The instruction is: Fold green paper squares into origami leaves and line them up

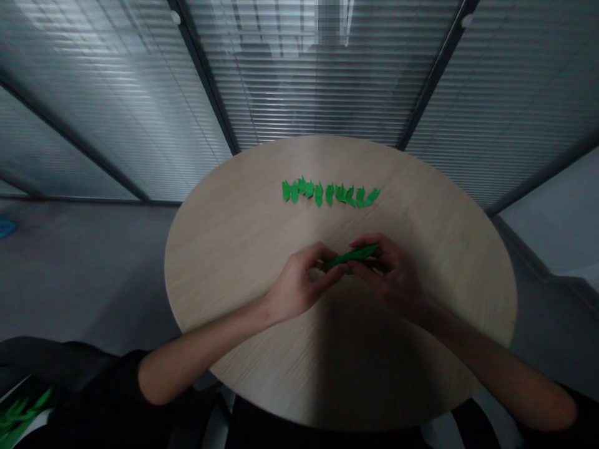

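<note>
Round table with a pale wood-grain top, dimly lit. The left hand and right hand met over its middle, both holding one long folded green paper piece, which angled up toward the person's right. Fingers on both hands were curled closely around the piece, pinching it from either side; the paper and the overlapping fingers hid the fingertips in part, so exact finger placement could not be made out. Whether the piece touched the tabletop could not be told. Farther out, nearer the far edge, lay a row of folded green paper pieces, about ten, some overlapping, so an exact count was hard. At the bottom-left corner, cut off by the frame, were more green leaf-shaped paper pieces against something white; whether that white thing was a container could not be told. Dark sleeves ended at both forearms. A small blue object on the floor at the left edge was cut off and could not be identified.
</note>
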`<state>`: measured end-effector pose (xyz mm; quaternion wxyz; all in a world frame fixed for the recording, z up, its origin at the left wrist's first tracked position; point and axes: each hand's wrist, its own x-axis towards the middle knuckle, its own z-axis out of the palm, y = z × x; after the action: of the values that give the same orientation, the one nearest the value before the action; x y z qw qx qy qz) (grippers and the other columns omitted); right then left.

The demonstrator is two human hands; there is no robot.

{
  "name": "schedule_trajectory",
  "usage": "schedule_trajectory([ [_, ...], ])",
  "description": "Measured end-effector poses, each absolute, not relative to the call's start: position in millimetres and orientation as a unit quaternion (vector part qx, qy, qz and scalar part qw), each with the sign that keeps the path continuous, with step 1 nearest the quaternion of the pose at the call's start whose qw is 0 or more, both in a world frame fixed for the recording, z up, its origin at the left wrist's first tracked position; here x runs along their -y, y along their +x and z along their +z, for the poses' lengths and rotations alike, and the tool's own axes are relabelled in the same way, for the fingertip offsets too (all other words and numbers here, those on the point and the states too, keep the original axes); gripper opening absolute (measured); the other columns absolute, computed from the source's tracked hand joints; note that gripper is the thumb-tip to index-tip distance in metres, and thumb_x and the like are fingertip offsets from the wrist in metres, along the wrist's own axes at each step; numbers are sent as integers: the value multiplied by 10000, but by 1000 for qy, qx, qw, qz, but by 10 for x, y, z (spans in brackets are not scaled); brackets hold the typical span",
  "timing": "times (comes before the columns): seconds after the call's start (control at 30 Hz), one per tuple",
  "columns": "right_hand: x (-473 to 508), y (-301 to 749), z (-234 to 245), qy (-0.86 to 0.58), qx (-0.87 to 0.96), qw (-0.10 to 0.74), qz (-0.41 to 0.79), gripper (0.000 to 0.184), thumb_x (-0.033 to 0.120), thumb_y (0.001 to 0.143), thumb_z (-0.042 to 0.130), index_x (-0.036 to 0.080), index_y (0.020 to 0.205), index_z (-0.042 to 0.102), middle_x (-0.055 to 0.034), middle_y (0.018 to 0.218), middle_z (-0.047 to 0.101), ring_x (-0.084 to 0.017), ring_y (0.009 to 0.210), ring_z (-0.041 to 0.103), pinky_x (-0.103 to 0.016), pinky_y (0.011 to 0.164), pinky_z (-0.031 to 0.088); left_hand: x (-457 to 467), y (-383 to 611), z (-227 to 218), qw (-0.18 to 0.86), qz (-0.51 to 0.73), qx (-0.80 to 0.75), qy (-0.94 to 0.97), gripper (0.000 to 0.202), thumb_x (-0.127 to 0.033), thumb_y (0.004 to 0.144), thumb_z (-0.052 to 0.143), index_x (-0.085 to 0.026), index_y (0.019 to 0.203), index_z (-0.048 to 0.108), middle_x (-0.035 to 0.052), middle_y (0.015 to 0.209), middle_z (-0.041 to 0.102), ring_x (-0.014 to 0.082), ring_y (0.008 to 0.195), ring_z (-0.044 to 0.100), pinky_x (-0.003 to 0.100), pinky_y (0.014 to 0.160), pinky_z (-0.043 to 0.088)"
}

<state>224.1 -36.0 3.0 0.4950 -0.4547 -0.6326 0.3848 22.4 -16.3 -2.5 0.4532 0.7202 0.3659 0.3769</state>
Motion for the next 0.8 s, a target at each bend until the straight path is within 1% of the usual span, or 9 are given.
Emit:
schedule_trajectory([
  [0.17,354,2262,22,-456,635,483,394,250,299,856,787,227,1070,681,-23,901,758,-165,787,748,-283,718,605,194,246,-8,497,366,-370,694,250,-389,965,657,-142,935,679,46,843,694,149,745,638,262,651,491],
  [0.3,354,2262,27,-462,628,476,407,257,319,860,780,214,1071,675,-28,876,755,-165,753,749,-275,679,601,203,243,16,521,357,-381,675,266,-399,946,668,-135,907,674,26,766,661,124,653,597,236,575,442],
  [0.4,357,2258,36,-469,622,474,409,274,335,860,784,208,1076,674,-33,864,755,-168,736,747,-270,654,599,197,233,18,522,350,-388,674,277,-407,945,669,-135,893,678,22,732,653,122,629,594,228,549,430],
  [0.57,351,2262,32,-470,609,490,411,296,369,857,793,198,1067,673,-42,856,753,-171,723,747,-268,634,606,180,211,-1,525,355,-381,673,286,-401,968,639,-132,891,697,53,759,709,130,646,642,226,563,478],
  [0.7,330,2279,20,-481,594,509,396,311,374,840,816,205,1062,679,-19,815,725,-163,699,732,-251,602,603,170,195,11,515,363,-402,664,291,-405,956,654,-139,844,688,56,721,722,127,611,654,213,527,473],
  [0.8,320,2285,27,-481,588,515,397,325,374,830,825,205,1062,675,-12,802,720,-161,697,728,-251,604,607,167,186,32,508,369,-398,669,288,-401,956,651,-143,836,691,63,743,740,127,615,662,212,525,477],
])
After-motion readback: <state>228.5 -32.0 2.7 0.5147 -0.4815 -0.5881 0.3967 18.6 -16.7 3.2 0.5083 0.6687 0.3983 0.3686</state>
